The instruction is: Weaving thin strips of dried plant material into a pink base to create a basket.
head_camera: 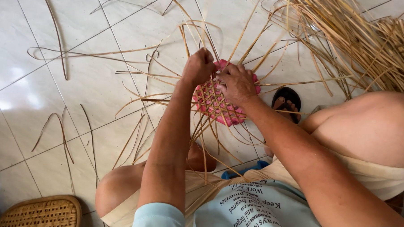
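Observation:
A pink round form [229, 115] lies on the tiled floor with an open lattice of thin cane strips [213, 100] woven over it. Long loose strip ends fan out from it in all directions. My left hand [198, 66] is closed on strips at the far edge of the lattice. My right hand [235, 83] presses on the lattice beside it, fingers pinching a strip. The two hands touch at the fingertips. My knees and a foot in a dark sandal [286, 103] flank the work.
A large heap of cane strips [357, 38] lies at the top right. Single strips [62, 135] are scattered on the white tiles [41, 94] at left. A finished woven tray [44, 213] sits at the bottom left corner.

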